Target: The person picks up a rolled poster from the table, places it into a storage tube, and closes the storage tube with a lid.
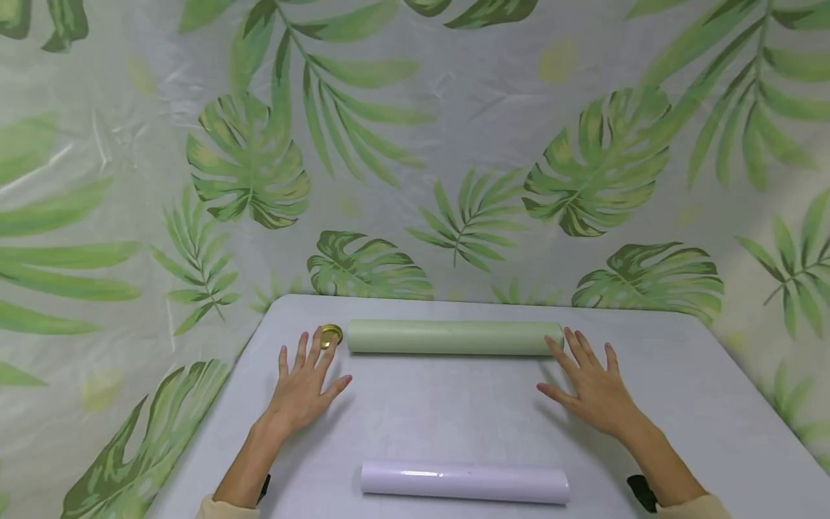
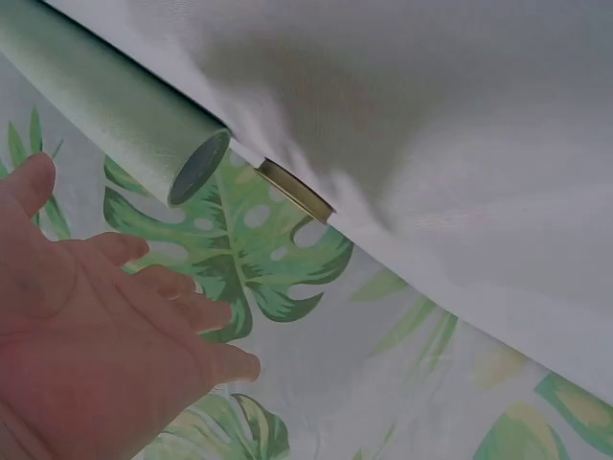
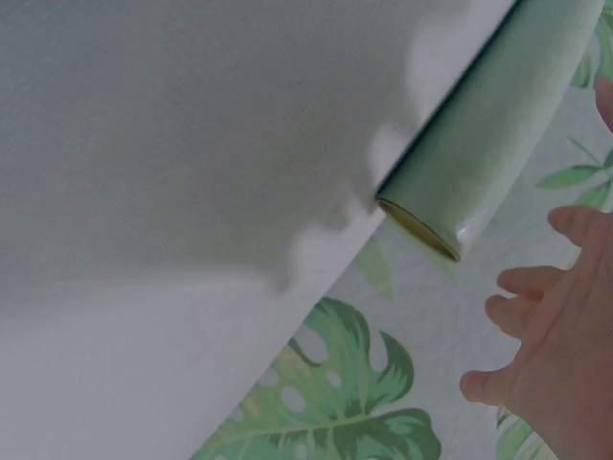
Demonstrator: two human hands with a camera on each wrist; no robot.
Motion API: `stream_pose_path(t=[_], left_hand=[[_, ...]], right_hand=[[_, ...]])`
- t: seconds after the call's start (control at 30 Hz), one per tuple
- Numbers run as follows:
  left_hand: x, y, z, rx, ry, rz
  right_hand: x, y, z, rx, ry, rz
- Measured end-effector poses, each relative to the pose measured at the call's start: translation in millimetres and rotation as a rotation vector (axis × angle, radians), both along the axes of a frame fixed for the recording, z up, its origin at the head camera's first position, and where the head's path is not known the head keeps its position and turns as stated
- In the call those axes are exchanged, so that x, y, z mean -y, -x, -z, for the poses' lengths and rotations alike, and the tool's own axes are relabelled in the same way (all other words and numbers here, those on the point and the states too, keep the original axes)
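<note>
A pale green tube (image 1: 454, 337) lies crosswise near the table's far edge. Beside its left end is a round gold lid (image 1: 331, 334), partly covered by fingertips in the head view. My left hand (image 1: 302, 395) hovers with fingers spread, nearest to that lid. Straight, spread fingers also show on my right hand (image 1: 593, 389), by the tube's right end; whether they touch it, I cannot tell. The left wrist view shows the tube's dark grey left end (image 2: 199, 170) and the lid (image 2: 295, 192) apart from it. A golden right end (image 3: 419, 230) appears in the right wrist view.
A glossy lilac tube (image 1: 463, 481) lies across the near part of the white table (image 1: 447, 411), between the forearms. Behind and beside the table hangs a leaf-patterned sheet (image 1: 480, 144). Dark straps (image 1: 642, 494) sit at the wrists.
</note>
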State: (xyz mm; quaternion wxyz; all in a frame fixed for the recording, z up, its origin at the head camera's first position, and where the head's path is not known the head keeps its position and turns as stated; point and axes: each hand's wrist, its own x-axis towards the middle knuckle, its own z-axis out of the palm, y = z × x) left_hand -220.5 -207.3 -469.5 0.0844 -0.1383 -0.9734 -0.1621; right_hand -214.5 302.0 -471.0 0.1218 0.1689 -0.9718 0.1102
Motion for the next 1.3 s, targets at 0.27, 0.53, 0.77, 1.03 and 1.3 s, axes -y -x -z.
stream_pose_path(t=[0.27,0.53,0.77,1.03,1.3], left_hand=[[3.4,-5.1,1.9,-0.014,0.001,0.005],[1.8,-8.9,0.8,-0.01,0.004,0.021],[-3.3,-14.5,1.9,-0.007,0.013,0.046],[-20.1,-19.9,0.7,0.061,0.025,0.11],[-39.6,-31.2,-2.3,0.093,0.048,0.193]], right_hand=[[8.2,12.2,1.2,0.031,-0.015,-0.01],[13.9,23.5,0.9,0.041,-0.026,-0.015],[23.4,33.1,-1.2,0.021,-0.03,-0.042],[32.0,44.7,-0.2,0.037,-0.037,-0.053],[37.7,56.9,7.5,0.054,-0.012,-0.065]])
